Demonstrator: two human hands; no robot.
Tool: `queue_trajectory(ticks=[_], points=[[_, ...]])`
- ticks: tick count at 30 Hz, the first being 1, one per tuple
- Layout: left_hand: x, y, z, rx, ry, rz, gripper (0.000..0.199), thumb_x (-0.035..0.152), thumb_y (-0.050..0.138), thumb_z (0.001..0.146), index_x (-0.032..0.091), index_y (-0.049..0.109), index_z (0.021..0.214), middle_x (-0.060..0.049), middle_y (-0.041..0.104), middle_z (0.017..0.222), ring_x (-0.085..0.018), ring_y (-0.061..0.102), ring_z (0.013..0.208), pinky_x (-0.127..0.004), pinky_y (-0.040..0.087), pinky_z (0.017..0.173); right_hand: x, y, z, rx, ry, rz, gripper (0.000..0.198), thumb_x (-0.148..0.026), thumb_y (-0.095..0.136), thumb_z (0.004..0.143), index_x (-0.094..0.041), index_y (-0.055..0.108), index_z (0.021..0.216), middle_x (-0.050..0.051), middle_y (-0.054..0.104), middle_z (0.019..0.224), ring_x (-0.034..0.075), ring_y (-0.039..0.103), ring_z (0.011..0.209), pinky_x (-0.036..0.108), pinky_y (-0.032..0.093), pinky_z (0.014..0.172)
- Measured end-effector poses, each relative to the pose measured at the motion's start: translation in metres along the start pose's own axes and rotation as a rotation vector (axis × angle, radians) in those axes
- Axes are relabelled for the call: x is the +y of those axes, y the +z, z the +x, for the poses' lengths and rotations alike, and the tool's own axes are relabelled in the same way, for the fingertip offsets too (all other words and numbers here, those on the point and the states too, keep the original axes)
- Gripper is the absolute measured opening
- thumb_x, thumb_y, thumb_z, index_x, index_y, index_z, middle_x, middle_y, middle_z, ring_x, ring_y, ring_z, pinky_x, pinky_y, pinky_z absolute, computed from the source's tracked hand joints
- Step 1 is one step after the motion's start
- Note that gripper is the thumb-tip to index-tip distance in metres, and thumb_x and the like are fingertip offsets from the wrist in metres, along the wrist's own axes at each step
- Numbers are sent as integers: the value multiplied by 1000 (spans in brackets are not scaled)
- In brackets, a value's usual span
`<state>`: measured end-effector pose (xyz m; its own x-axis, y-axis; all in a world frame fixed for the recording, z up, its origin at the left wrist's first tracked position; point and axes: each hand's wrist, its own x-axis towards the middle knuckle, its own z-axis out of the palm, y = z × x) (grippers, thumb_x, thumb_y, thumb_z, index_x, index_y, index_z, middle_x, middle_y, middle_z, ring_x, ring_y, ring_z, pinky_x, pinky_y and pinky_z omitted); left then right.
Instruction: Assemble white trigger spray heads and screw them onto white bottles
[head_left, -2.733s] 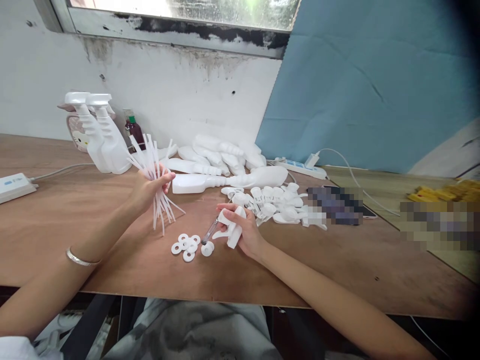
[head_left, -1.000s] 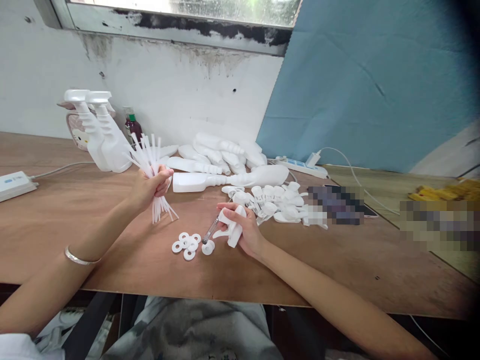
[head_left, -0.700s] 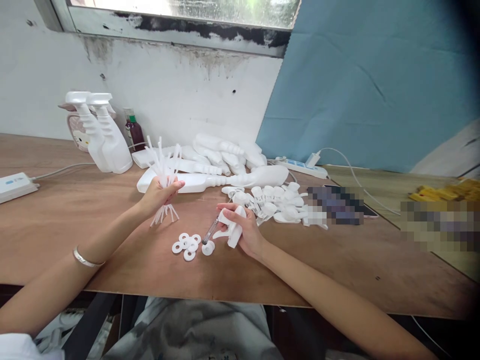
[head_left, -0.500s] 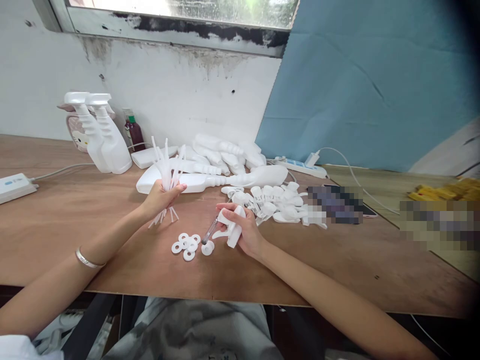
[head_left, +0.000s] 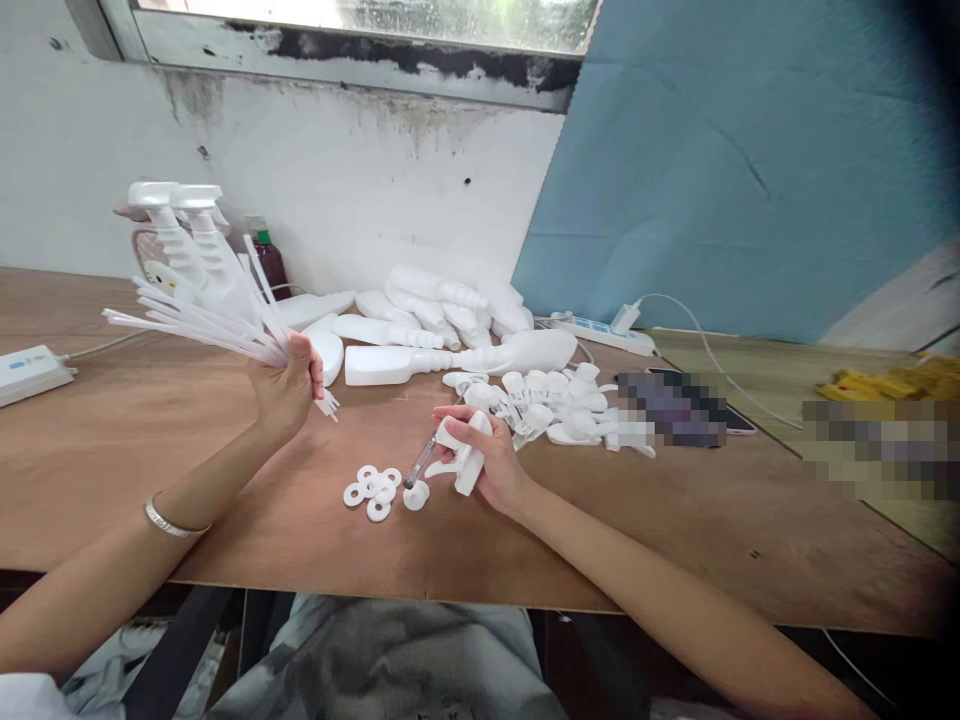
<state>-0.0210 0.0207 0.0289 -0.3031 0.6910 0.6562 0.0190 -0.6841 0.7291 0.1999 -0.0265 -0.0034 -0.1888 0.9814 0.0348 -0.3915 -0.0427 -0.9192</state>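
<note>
Beyond the washers (head_left: 379,497), my left hand (head_left: 289,395) grips plastic tubes (head_left: 240,342), best held snug, my right hand (head_left: 497,462), beside the washers, clasping a trigger sprayer head (head_left: 471,462).

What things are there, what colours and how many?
Straws: many, white, in the left hand
Spray top: one, white, in the right hand
Rings: several, white, between the hands
Loose spray tops: many, white, right
Lying bottles: many, white, middle back
Standing spray bottles: two, white, back left
Half-hidden thing: one, pink, behind those
Small bottle: one, dark red, back left
Power strips: two, white, far left, back right
Flat things: at least one, dark, blurred, right
Blurred heap: one, yellow, far right
Hanging cloth: one, blue, back right
Window: one, grey frame, top
Table: one, brown, underneath
Bracelet: one, silver, left arm
Left hand, right hand: two, front
</note>
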Motion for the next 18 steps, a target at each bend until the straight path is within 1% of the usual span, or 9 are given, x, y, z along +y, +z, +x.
queue_trajectory(ticks=[1, 2, 5, 7, 10, 12, 15, 18], points=[[-1, 1, 0, 33, 18, -19, 48, 56, 57, 73, 15, 41, 53, 5, 41, 40, -5, 39, 30, -18, 25, 29, 0, 0, 0, -2, -1, -4, 25, -30, 74, 62, -15, 68, 80, 0, 61, 66, 9, 56, 50, 20, 47, 46], [-2, 2, -1, 47, 5, -21, 49, 57, 58, 71, 15, 40, 53, 5, 40, 40, -4, 38, 30, -18, 24, 28, 0, -1, 0, -5, -1, -6, 24, -30, 74, 62, -15, 68, 80, 0, 60, 65, 9, 56, 50, 19, 47, 46], [-3, 9, -9, 17, -150, 36, 51, 58, 56, 72, 16, 38, 49, 6, 36, 37, -3, 33, 29, -19, 21, 29, 1, -2, 1, -10, -7, -8, 24, -30, 73, 62, -16, 68, 81, 0, 61, 67, 9, 56, 50, 19, 47, 46], [-2, 14, -14, -26, -219, 61, 50, 54, 55, 75, 16, 37, 47, 5, 34, 36, -4, 29, 30, -20, 19, 31, 1, -1, 1, -5, -11, -6, 24, -30, 74, 62, -16, 68, 80, 0, 61, 70, 8, 56, 51, 19, 47, 46], [-2, 18, -20, -119, -245, 106, 47, 44, 54, 79, 16, 35, 45, 5, 33, 37, -5, 28, 33, -21, 19, 35, 1, -1, 0, -7, -13, -4, 24, -30, 74, 62, -16, 68, 80, 1, 62, 72, 9, 57, 51, 19, 47, 46], [-3, 18, -21, -182, -281, 138, 46, 38, 53, 80, 16, 32, 45, 5, 30, 38, -5, 26, 36, -21, 19, 38, 0, 0, -1, -12, -11, -5, 24, -30, 74, 62, -16, 68, 80, 0, 61, 69, 9, 56, 50, 20, 47, 46], [-4, 17, -19, -256, -342, 156, 43, 33, 51, 78, 17, 29, 46, 5, 26, 40, -5, 22, 39, -22, 16, 41, 0, 0, -1, -9, -9, -9, 25, -31, 73, 61, -15, 67, 81, 0, 61, 67, 9, 55, 50, 21, 47, 46], [-5, 15, -15, -301, -375, 164, 40, 33, 52, 75, 17, 28, 47, 6, 23, 43, -5, 19, 42, -22, 14, 43, 0, 0, -1, -5, -9, -19, 26, -31, 73, 61, -16, 67, 81, 1, 62, 71, 10, 56, 51, 22, 47, 47]])
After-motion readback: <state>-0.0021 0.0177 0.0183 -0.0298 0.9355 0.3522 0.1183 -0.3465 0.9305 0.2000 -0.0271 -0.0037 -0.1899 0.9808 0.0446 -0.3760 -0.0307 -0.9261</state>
